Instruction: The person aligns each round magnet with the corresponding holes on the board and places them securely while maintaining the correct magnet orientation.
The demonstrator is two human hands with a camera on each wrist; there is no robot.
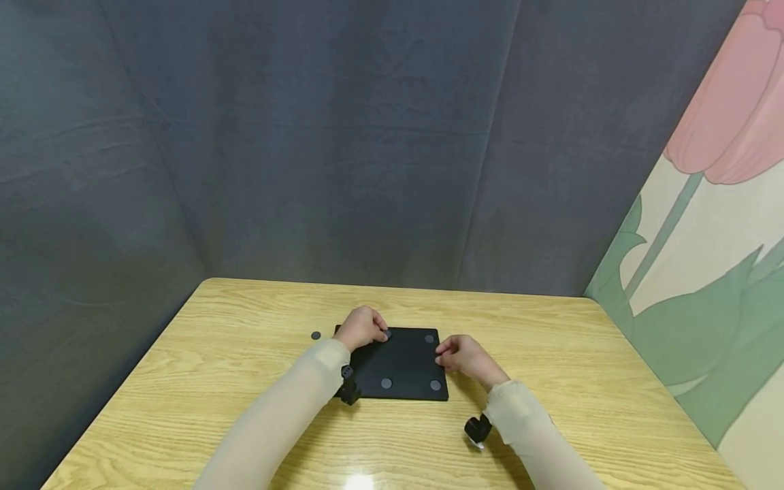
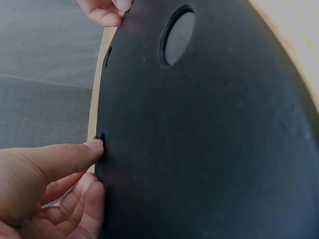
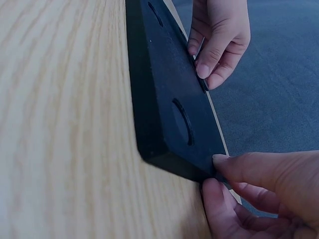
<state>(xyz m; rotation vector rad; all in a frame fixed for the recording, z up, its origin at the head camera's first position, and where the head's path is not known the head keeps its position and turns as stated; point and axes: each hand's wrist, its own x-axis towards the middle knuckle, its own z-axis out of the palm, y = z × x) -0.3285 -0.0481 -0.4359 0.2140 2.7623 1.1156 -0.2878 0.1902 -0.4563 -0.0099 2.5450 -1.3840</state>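
Note:
A flat black rectangular board [image 1: 407,367] lies on the table, with round grey-floored recesses [image 2: 180,37] near its edges. My left hand [image 1: 363,328] reaches over the board's back edge. Its thumb and fingertips pinch a small dark disc [image 2: 101,138] at a recess there, and the fingers mostly hide it. At the board's right side, my right hand [image 1: 467,356] grips the edge, thumb [image 3: 227,164] on top and a finger against the side. My left forearm covers the board's left part in the head view.
Another dark disc [image 1: 316,335] lies on the wooden table [image 1: 245,320], left of the board. Grey curtains [image 1: 367,150] hang behind and to the left. A flower-patterned panel [image 1: 704,292] stands at the right. A small black camera [image 1: 478,430] is strapped below the right wrist.

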